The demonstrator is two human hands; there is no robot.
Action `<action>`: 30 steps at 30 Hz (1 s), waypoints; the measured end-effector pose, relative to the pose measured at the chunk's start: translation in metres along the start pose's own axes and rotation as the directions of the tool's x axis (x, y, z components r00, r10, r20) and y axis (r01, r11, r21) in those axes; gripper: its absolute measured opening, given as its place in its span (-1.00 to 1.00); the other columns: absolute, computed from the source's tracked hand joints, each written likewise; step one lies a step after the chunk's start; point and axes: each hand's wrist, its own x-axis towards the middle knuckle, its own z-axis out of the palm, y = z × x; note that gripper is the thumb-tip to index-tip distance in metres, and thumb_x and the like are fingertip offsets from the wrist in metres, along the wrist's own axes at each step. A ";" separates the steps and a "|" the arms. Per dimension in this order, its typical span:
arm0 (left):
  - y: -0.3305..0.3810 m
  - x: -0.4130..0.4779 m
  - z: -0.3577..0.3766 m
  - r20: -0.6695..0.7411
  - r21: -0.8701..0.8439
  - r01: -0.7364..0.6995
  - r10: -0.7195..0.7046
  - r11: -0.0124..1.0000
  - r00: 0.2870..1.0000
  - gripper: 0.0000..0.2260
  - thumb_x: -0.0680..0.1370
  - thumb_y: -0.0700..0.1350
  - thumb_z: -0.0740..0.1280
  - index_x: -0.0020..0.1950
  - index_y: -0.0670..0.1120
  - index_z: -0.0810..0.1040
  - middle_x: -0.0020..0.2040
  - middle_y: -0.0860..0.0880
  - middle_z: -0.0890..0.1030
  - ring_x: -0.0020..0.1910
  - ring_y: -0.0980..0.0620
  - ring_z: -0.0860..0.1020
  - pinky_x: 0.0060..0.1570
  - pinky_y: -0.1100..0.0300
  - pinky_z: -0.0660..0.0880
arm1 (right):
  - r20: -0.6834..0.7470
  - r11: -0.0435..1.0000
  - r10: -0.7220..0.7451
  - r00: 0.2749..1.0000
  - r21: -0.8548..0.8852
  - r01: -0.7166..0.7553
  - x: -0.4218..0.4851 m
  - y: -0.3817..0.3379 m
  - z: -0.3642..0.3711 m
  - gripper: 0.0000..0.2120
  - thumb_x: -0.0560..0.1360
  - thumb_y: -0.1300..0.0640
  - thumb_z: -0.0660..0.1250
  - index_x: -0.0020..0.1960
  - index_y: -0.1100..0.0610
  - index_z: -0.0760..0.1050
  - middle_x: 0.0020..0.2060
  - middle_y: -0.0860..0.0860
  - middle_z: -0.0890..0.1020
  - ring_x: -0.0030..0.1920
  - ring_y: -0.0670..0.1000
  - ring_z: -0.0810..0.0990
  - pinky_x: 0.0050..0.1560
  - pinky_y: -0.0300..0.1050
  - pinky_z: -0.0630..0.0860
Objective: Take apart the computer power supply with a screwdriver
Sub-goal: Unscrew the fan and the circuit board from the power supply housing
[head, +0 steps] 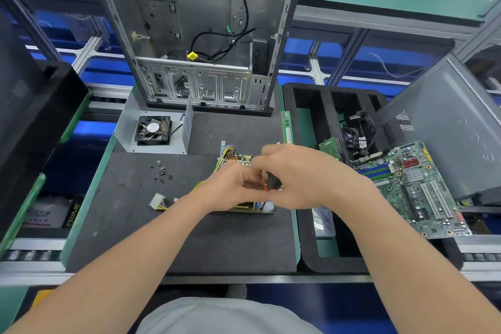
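Note:
The opened power supply (238, 158) lies on the dark mat, its circuit board and coloured wires bare, mostly hidden under my hands. My right hand (303, 176) is closed around a screwdriver (272, 183) with a black and red handle, held over the board. My left hand (230, 187) rests on the unit just left of the screwdriver, its fingers curled against the tool's shaft. The supply's lid with the black fan (154, 131) lies apart at the back left. A white connector (156, 201) on yellow wires trails out to the left.
Several loose screws (162, 173) lie on the mat (130, 225) left of the supply. An empty computer case (200, 32) stands behind. A black foam tray (309, 122) at the right holds cables, with a motherboard (412, 187) on it and a grey side panel (450, 127).

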 end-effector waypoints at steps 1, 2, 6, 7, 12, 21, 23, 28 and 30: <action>0.000 0.000 0.000 0.001 0.013 -0.014 0.014 1.000 1.000 -0.89 0.51 -0.07 0.50 -0.18 -0.06 0.67 -0.31 0.02 0.62 -0.30 0.05 0.52 -0.23 0.07 0.50 | -0.086 0.996 0.078 0.993 -0.025 -0.080 -0.001 -0.003 0.003 -0.73 0.50 -0.18 0.37 -0.01 0.00 0.45 -0.19 -0.09 0.47 -0.18 0.09 0.56 -0.21 0.02 0.55; 0.000 0.000 0.000 0.009 0.000 -0.024 0.024 1.000 1.000 -0.92 0.52 -0.08 0.48 -0.17 -0.03 0.68 -0.33 0.08 0.58 -0.31 0.07 0.50 -0.25 0.12 0.47 | -0.160 0.979 0.188 0.969 -0.051 -0.198 -0.002 -0.006 0.006 -0.60 0.51 -0.31 0.30 -0.05 0.03 0.39 -0.25 -0.04 0.46 -0.27 0.11 0.52 -0.30 -0.01 0.48; 0.003 -0.002 0.001 0.048 -0.168 0.040 -0.032 0.985 0.998 -0.83 0.53 -0.10 0.55 0.11 0.07 0.75 0.03 0.03 0.75 0.08 -0.05 0.71 0.19 0.03 0.61 | -0.125 0.876 0.481 0.868 0.092 -0.473 0.006 -0.010 0.013 -0.53 0.58 -0.29 0.24 -0.23 0.07 0.27 -0.32 0.02 0.36 -0.35 0.11 0.40 -0.43 -0.10 0.20; 0.004 -0.002 0.001 0.045 -0.174 0.039 -0.031 0.984 0.998 -0.81 0.52 -0.10 0.55 0.11 0.10 0.75 0.04 0.03 0.76 0.09 -0.02 0.71 0.20 0.04 0.61 | -0.091 0.876 0.477 0.874 0.134 -0.464 0.006 -0.009 0.012 -0.60 0.57 -0.21 0.30 -0.22 0.07 0.30 -0.29 0.03 0.38 -0.36 0.08 0.39 -0.43 -0.11 0.22; 0.003 -0.001 0.001 0.023 -0.137 0.029 -0.026 0.990 0.999 -0.83 0.51 -0.06 0.56 0.03 0.20 0.73 -0.08 0.07 0.75 0.00 0.08 0.72 0.11 0.13 0.64 | -0.026 0.938 0.304 0.952 0.184 -0.294 0.003 -0.002 0.005 -0.84 0.46 0.06 0.43 -0.03 0.04 0.48 -0.20 0.02 0.55 -0.18 0.19 0.57 -0.36 -0.11 0.37; 0.006 -0.002 0.000 -0.002 -0.124 -0.043 0.043 0.991 0.999 -0.74 0.51 -0.12 0.55 -0.16 0.29 0.68 -0.10 0.07 0.75 -0.07 0.10 0.72 0.05 0.27 0.61 | 0.107 1.000 0.004 0.994 0.012 -0.005 0.001 -0.001 -0.004 -0.79 0.45 0.30 0.43 -0.13 -0.02 0.58 -0.09 -0.07 0.41 0.01 0.05 0.54 -0.04 0.05 0.58; 0.007 -0.004 0.001 -0.004 -0.125 -0.047 0.047 0.991 0.999 -0.80 0.51 -0.11 0.55 -0.14 0.23 0.71 -0.10 0.09 0.75 -0.09 0.17 0.70 0.05 0.28 0.60 | 0.115 1.000 0.004 0.993 0.001 -0.005 0.001 0.000 -0.005 -0.79 0.45 0.30 0.40 -0.06 -0.01 0.60 -0.06 -0.07 0.41 0.04 0.04 0.52 -0.03 0.09 0.58; 0.007 -0.002 0.002 -0.019 -0.039 -0.042 0.041 0.998 0.999 -0.95 0.47 0.05 0.42 -0.15 0.15 0.68 -0.36 0.26 0.51 -0.19 0.45 0.37 -0.27 0.43 0.39 | -0.140 0.975 0.182 0.973 -0.105 -0.198 -0.002 -0.008 0.004 -0.70 0.53 -0.20 0.28 -0.02 0.04 0.42 -0.22 -0.02 0.45 -0.25 0.14 0.52 -0.33 -0.05 0.41; 0.009 -0.003 0.002 -0.004 -0.103 -0.043 0.043 0.994 0.999 -0.82 0.52 -0.04 0.49 -0.13 0.29 0.70 -0.23 0.19 0.70 -0.19 0.31 0.64 -0.12 0.42 0.50 | -0.187 0.941 0.316 0.930 -0.063 -0.332 0.001 -0.009 0.007 -0.63 0.59 -0.23 0.23 -0.12 0.07 0.35 -0.33 -0.01 0.36 -0.40 0.07 0.37 -0.43 -0.10 0.18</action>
